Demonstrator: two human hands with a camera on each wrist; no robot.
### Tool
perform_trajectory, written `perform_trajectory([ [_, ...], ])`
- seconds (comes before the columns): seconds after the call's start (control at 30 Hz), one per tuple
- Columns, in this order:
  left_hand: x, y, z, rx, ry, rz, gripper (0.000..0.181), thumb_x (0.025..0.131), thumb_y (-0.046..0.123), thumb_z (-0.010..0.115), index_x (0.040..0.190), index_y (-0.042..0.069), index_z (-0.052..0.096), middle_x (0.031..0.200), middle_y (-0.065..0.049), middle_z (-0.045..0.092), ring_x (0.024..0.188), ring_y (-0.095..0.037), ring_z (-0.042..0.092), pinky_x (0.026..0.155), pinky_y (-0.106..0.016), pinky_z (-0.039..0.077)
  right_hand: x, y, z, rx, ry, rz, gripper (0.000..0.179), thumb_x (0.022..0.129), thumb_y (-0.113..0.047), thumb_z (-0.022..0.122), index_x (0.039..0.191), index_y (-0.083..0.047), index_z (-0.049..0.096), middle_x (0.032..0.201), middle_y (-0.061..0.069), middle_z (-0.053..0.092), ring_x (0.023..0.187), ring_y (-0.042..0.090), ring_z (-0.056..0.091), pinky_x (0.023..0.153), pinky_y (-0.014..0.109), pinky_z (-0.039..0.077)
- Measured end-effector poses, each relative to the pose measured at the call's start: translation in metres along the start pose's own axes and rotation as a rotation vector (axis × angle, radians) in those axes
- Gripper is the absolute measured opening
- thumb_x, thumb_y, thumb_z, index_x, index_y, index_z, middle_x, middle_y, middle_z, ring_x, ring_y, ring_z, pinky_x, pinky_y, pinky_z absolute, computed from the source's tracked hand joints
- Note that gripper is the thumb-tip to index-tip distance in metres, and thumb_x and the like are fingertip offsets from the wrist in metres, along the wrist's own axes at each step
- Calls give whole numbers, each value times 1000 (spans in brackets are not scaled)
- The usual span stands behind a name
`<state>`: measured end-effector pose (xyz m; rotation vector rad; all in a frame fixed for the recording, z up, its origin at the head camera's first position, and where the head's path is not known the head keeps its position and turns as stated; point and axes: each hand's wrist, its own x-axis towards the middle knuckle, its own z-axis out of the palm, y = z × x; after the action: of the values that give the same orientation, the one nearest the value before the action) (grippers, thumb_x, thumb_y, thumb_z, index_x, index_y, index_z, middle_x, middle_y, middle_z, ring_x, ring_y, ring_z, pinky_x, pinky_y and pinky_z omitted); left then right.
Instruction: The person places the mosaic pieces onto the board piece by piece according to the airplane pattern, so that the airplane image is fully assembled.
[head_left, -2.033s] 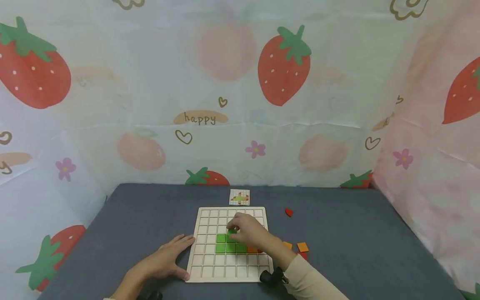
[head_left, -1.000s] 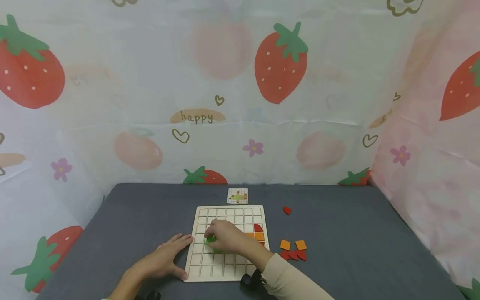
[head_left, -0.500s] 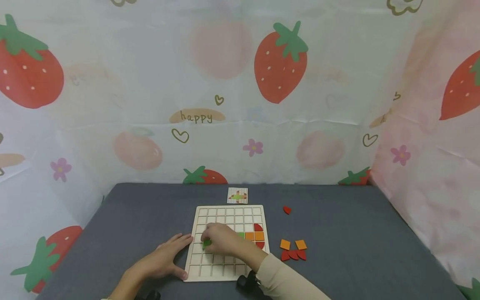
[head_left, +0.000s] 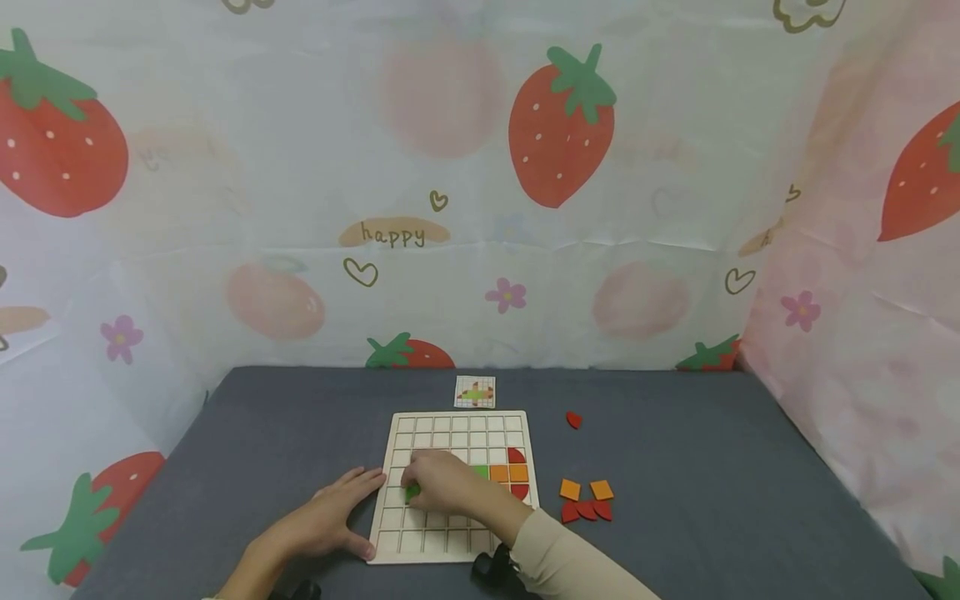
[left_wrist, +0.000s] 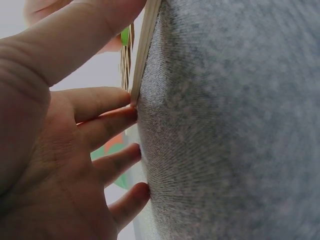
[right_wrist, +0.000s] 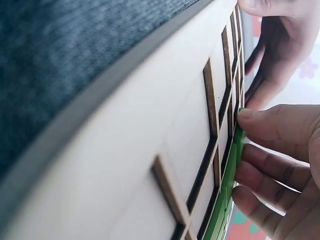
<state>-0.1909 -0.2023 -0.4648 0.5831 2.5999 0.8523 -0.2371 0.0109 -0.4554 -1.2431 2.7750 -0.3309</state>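
Green tile (head_left: 412,491), pinched in the right grip (head_left: 442,482), might snag on the wooden grid board's (head_left: 446,543) ridges if tilted; the left grip (head_left: 335,515) is spread at its edge.

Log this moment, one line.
left hand: touches wooden grid board; right hand: pinches green tile; off-board: orange square tiles, red quarter-circle tiles

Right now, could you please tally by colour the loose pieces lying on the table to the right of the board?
Orange squares: 2
Red pieces: 4
Total: 6
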Motion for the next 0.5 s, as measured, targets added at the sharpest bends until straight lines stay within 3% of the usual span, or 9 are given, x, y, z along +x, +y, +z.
perform_trajectory([
  [0.5, 0, 0, 2, 22, 20, 5, 101, 65, 37, 85, 145, -3, 40, 152, -23, 38, 143, -52, 23, 103, -74, 22, -1, 0, 1, -39, 11, -8, 13, 83, -19, 74, 96, -16, 78, 83, -8, 62, 69, -1, 46, 64, 12, 39],
])
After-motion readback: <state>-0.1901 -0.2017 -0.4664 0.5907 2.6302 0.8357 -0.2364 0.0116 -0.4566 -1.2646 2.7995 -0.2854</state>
